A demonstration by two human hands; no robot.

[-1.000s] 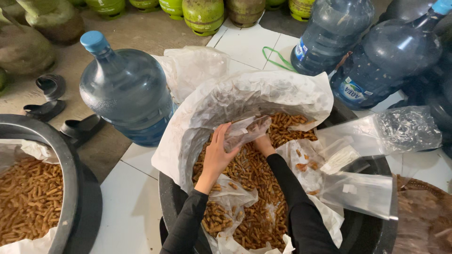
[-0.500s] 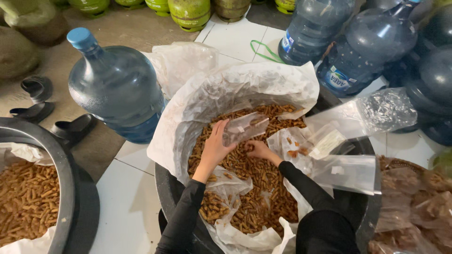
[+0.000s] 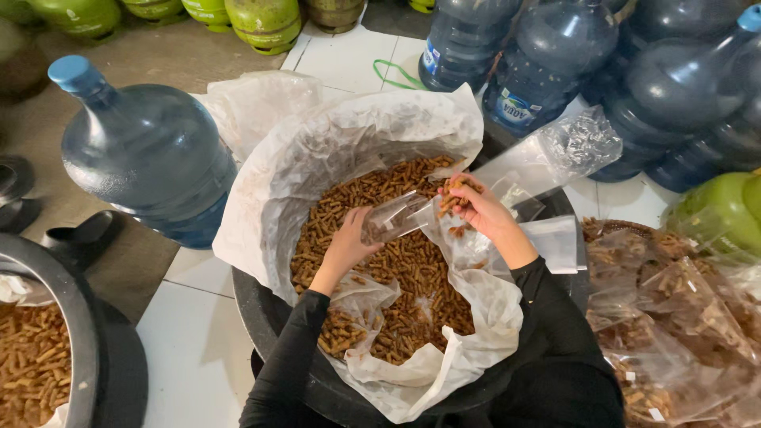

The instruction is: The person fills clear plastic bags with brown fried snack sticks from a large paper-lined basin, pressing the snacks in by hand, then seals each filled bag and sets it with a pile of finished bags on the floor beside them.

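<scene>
A big water jug is standing left of the black tub, more jugs are crowding the far right, and green gas cylinders are lining the far edge. Filled snack bags are piling up at the right. The tub's plastic liner is holding brown snack sticks. The left hand is gripping a small clear bag over the sticks, fingers closed around it. The right hand is pinching a clump of sticks at the bag's mouth. A second tub of sticks is sitting near left.
</scene>
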